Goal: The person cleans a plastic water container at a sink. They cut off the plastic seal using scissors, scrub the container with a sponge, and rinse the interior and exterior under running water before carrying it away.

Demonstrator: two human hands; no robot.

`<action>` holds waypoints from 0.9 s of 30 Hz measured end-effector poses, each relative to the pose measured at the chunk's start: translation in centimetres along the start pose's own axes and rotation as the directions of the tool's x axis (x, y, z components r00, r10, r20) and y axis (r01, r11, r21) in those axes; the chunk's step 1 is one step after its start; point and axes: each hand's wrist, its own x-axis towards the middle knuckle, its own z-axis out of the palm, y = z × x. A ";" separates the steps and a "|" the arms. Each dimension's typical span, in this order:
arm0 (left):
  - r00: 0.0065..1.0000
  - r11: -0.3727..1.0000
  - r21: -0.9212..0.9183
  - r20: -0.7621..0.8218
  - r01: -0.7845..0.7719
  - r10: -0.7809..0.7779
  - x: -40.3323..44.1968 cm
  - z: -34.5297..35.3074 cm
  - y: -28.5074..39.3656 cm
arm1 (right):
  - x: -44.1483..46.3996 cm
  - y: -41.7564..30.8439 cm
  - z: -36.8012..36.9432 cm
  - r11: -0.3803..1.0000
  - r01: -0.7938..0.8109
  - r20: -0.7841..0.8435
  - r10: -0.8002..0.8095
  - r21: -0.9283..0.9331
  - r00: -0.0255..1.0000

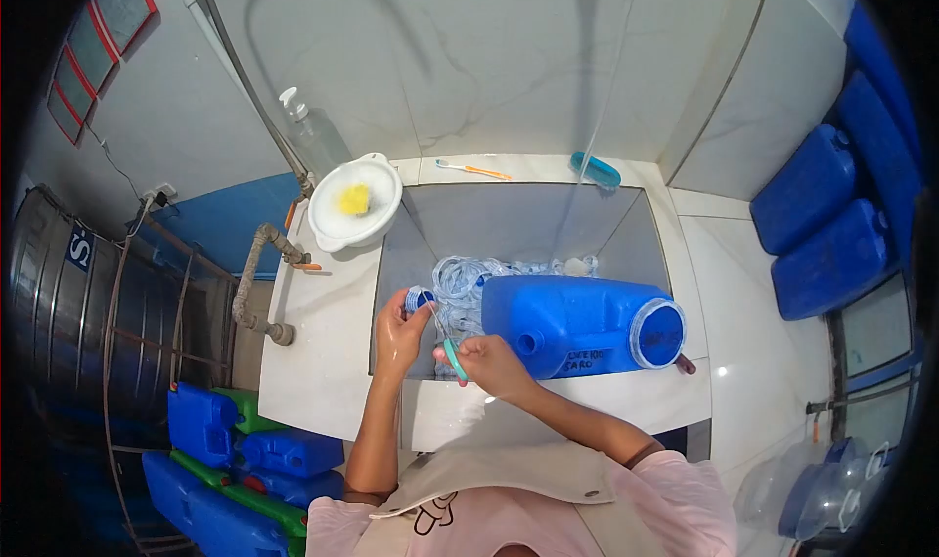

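A pale pink top (675, 498) with short, loose sleeves is worn, seen on the body side of the grip. Between it and the grip, a beige apron (499, 471) is worn over it, held by wide straps. A small round metal snap (592, 493) is set near the apron's right corner. On the top's chest, a black line drawing (433, 514) is partly covered by the apron's edge. Both forearms are left bare, and no gloves are worn.

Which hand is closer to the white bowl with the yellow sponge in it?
The left. The left hand, holding a small blue cap, is at the sink's near-left side, toward the bowl; the right hand is farther off, beside the big blue jug.
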 end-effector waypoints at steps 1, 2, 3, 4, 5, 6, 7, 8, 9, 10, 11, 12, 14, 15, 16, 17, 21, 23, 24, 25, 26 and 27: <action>0.998 0.999 -0.033 0.061 0.024 -0.022 -0.2 0.0 -0.3 | 0.4 -0.7 -0.9 1.000 -0.003 -0.002 0.003 0.003 1.000; 0.998 0.999 -0.032 0.066 0.024 -0.022 -0.8 0.6 -0.9 | 1.3 -1.9 -2.8 0.985 0.002 -0.098 0.014 0.170 0.995; 0.997 0.999 -0.036 0.066 -0.033 0.036 -1.7 1.7 -1.8 | 1.4 -2.8 -4.1 0.944 0.028 -0.192 0.038 0.330 0.981; 0.993 0.995 -0.040 0.065 -0.094 0.097 -1.9 2.4 -1.9 | 0.5 -3.8 -4.7 0.943 0.036 -0.197 0.032 0.331 0.980; 0.993 0.994 -0.042 0.067 -0.097 0.099 -1.3 1.9 -1.8 | -0.9 -5.0 -5.2 0.962 -0.016 -0.114 0.049 0.274 0.992; 0.997 0.998 -0.038 0.060 -0.051 0.053 -0.3 0.8 -1.1 | -1.8 -5.6 -5.3 0.975 -0.068 -0.030 0.076 0.212 0.997; 0.998 0.999 -0.036 0.053 -0.011 0.013 0.5 0.4 -0.1 | -0.9 -3.9 -5.2 0.976 -0.065 -0.034 0.074 0.208 0.997; 0.994 0.999 -0.023 0.105 -0.035 0.037 0.3 1.1 0.7 | 0.9 -0.8 -4.9 0.983 0.166 -0.116 -0.157 0.077 0.981; 0.994 0.999 -0.024 0.107 -0.035 0.037 0.1 1.6 0.9 | 1.4 -0.8 -4.3 0.923 0.379 -0.166 -0.385 -0.067 0.908; 0.987 0.999 0.023 0.156 -0.044 0.040 0.1 2.0 1.1 | 1.7 -0.9 -4.2 0.923 0.380 -0.170 -0.385 -0.068 0.907; 0.978 0.996 0.070 0.206 -0.056 0.040 0.1 2.4 1.4 | 2.0 -1.1 -4.4 0.841 0.493 -0.199 -0.534 -0.220 0.822; 0.969 0.982 0.189 0.239 0.022 -0.068 -0.5 2.5 3.7 | 2.0 -2.2 -4.6 0.726 0.579 -0.199 -0.671 -0.372 0.714; 0.964 0.994 0.110 0.263 -0.002 -0.027 -0.6 2.8 2.8 | 1.6 -3.5 -5.2 0.680 0.579 -0.089 -0.679 -0.449 0.729; 0.959 0.999 0.033 0.283 -0.019 0.009 -0.6 2.8 2.6 | 1.5 -3.7 -5.3 0.630 0.580 0.020 -0.668 -0.516 0.744; 0.959 0.999 0.036 0.285 -0.019 0.008 -0.6 2.7 2.6 | 1.5 -3.7 -5.3 0.632 0.580 0.018 -0.668 -0.514 0.744; 0.963 0.988 0.130 0.267 -0.080 0.042 -0.5 2.4 2.7 | 1.6 -3.5 -5.2 0.583 0.602 0.033 -0.703 -0.546 0.711; 0.952 0.896 0.326 0.157 -0.301 0.262 -0.5 2.9 2.7 | 1.8 -2.5 -4.5 0.427 0.603 0.064 -0.779 -0.674 0.624; 0.935 0.863 0.360 0.150 -0.354 0.321 -0.5 3.0 2.3 | 1.9 -2.5 -4.2 0.453 0.600 0.018 -0.788 -0.660 0.615; 0.915 0.826 0.395 0.145 -0.403 0.377 -0.5 3.1 2.6 | 2.0 -2.6 -4.0 0.478 0.598 -0.027 -0.795 -0.643 0.606; 0.915 0.825 0.397 0.144 -0.402 0.377 -0.5 3.0 2.9 | 2.1 -2.7 -3.9 0.478 0.600 -0.027 -0.795 -0.641 0.605; 0.919 0.829 0.399 0.141 -0.393 0.368 -0.7 3.0 3.4 | 2.2 -2.7 -3.8 0.524 0.592 -0.082 -0.787 -0.613 0.612; 0.923 0.833 0.400 0.138 -0.383 0.359 -0.8 3.0 3.8 | 2.3 -2.8 -3.7 0.569 0.582 -0.137 -0.774 -0.581 0.618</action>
